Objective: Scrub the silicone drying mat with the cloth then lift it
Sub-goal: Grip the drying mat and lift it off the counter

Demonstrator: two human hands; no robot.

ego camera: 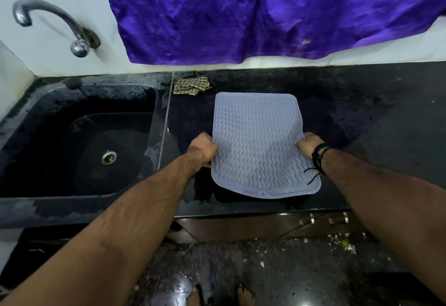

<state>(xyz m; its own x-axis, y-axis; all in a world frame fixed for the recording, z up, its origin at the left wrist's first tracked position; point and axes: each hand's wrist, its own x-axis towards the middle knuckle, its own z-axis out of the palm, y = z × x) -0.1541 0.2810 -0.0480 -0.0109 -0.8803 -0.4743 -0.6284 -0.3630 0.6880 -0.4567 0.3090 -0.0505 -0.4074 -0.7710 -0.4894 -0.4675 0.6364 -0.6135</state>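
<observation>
Two hands: left hand (202,149) and right hand (309,143) each grip a long edge of the mat (259,144).
Handling: looks light, floppy, perhaps wet and slippery; edge grips suit it.
Look: pale blue, wavy ribs, rounded corners.
Place: table (362,117) centre, near end raised; cloth (191,85) at 11 o'clock.

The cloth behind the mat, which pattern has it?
The cloth is checked, beige and dark, in the head view.
</observation>
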